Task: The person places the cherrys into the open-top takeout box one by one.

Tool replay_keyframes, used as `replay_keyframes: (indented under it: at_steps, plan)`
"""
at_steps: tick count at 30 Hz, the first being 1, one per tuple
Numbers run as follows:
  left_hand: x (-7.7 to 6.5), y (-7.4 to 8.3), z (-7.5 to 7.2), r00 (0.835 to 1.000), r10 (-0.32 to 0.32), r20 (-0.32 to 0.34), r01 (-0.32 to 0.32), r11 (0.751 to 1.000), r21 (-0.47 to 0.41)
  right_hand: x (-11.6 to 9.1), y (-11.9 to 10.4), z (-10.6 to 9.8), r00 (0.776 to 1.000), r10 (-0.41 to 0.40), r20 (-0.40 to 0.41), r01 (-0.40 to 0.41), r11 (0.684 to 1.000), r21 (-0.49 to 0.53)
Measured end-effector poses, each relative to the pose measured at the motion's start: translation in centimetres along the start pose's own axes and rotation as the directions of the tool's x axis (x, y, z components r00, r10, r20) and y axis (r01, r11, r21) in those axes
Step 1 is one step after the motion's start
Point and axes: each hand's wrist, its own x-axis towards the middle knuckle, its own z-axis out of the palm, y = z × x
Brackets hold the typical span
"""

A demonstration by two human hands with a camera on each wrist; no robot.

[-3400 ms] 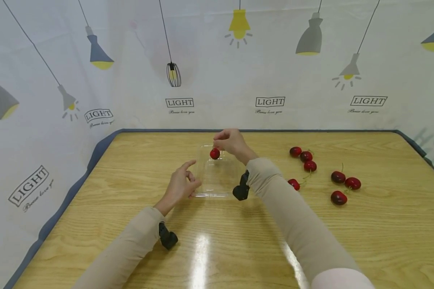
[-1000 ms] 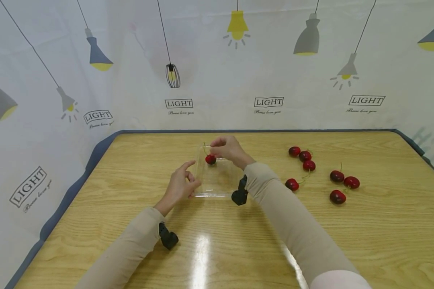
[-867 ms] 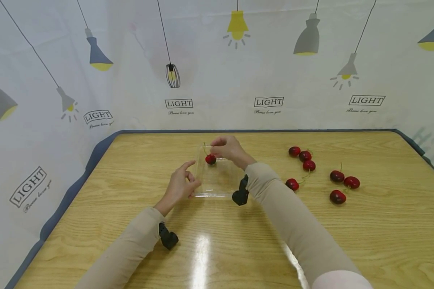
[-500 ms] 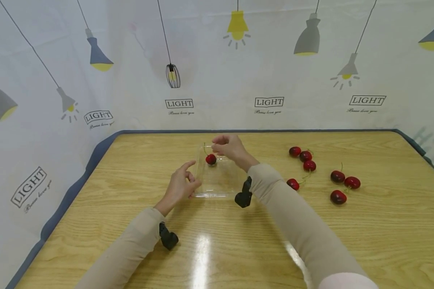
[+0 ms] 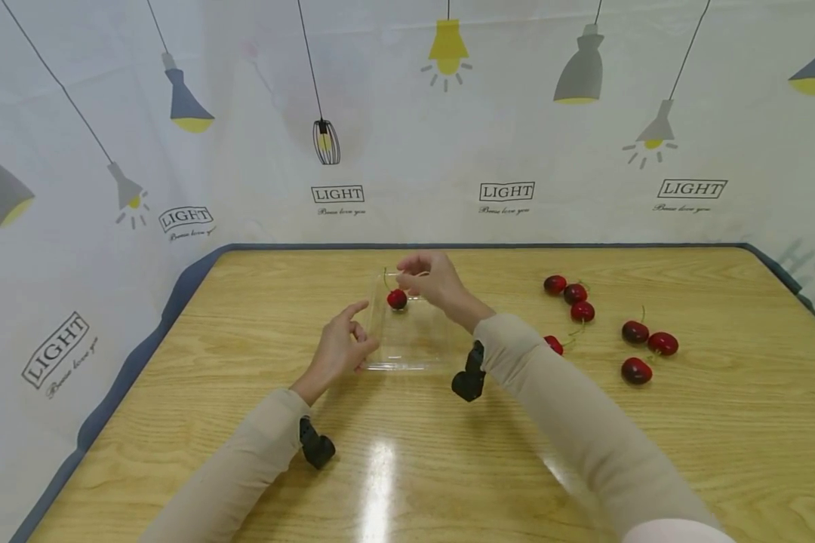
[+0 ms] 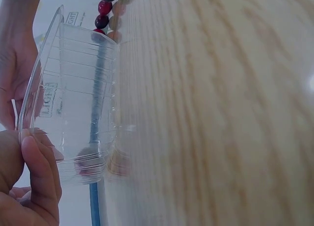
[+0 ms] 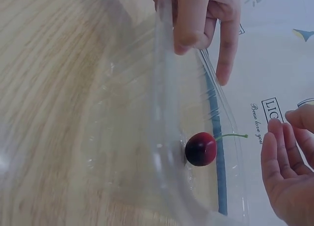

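Note:
A clear plastic container (image 5: 407, 366) stands on the wooden table, in the middle of the head view. My left hand (image 5: 342, 345) pinches its left rim between thumb and fingers, as the left wrist view shows. Inside, toward the far left corner, lies a dark red cherry (image 7: 200, 149) with its green stem pointing up. Over the far right part of the container, my right hand (image 5: 436, 283) is apart from that cherry. Its fingers (image 7: 289, 150) are loosely bent, with nothing between them.
To the right lie several loose cherries: a back group around one cherry (image 5: 574, 293), a group of three with a front cherry (image 5: 636, 370), and one cherry (image 5: 553, 345) partly behind the right sleeve. A white printed curtain (image 5: 407, 211) borders the table's back edge.
The cherry that my right hand held by its stem has been lowered into the container and let go. The right forearm has since shifted slightly right; the left hand stays put.

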Motion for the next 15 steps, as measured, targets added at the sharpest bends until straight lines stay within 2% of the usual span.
replay_keyframes:
  at_steps: [3,15]
  plan:
    - [0.0,0.0,0.0,1.000,-0.002,0.000,0.002,1.000,0.000,-0.5,0.1,0.0,1.000,-0.026,0.008,0.026,1.000,0.009]
    - [0.0,0.0,0.1,1.000,0.004,-0.002,-0.004,1.000,0.003,-2.6,0.7,-0.9,0.999,-0.023,0.023,0.023,1.000,-0.002]
